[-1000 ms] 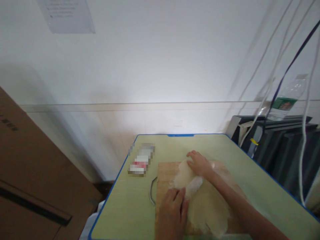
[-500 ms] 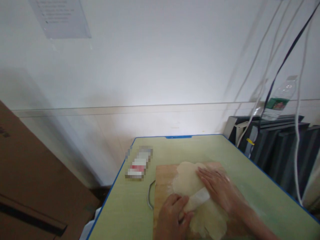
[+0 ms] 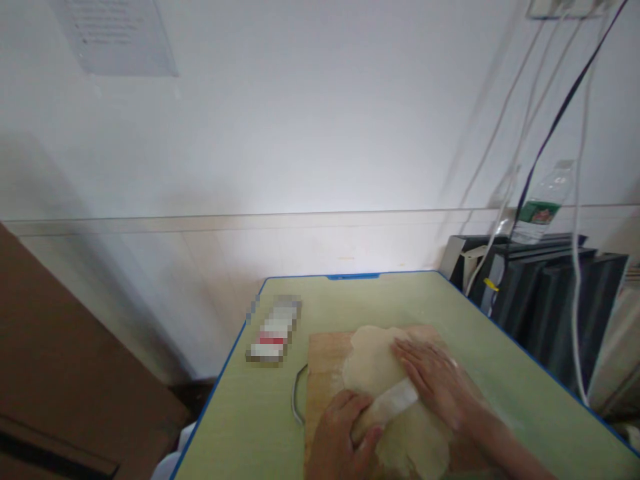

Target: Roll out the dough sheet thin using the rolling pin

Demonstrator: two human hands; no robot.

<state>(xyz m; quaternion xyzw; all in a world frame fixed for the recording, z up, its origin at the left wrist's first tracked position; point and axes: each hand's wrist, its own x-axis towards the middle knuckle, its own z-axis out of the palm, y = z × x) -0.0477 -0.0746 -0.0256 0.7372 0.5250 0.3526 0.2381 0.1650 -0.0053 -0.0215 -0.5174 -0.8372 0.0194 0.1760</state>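
Note:
A pale, floury rolling pin (image 3: pixel 393 405) lies at a slant across a wide, thin sheet of dough (image 3: pixel 373 357) with an uneven edge. The dough rests on a wooden board (image 3: pixel 327 353). My left hand (image 3: pixel 343 430) is closed round the pin's near left end, thumb below and fingers above. At the other end, my right hand (image 3: pixel 437 380) lies flat with its fingers stretched forward over the dough. Its palm covers the pin's right end, so the contact there is hidden. Below the pin, the nearer part of the dough shows folds or gaps at its lower edge.
The board sits on a light green table (image 3: pixel 265 407) with a blue edge. A metal handle (image 3: pixel 297 395) sticks out left of the board. A blurred-out flat object (image 3: pixel 275 331) lies farther left. Dark folders (image 3: pixel 545 287), a plastic bottle (image 3: pixel 540 207) and hanging cables (image 3: pixel 577 293) are at the right.
The whole view has shifted slightly, so things appear a little farther left. My left hand has shifted slightly on the pin; the right hand keeps nearly the same place on the dough.

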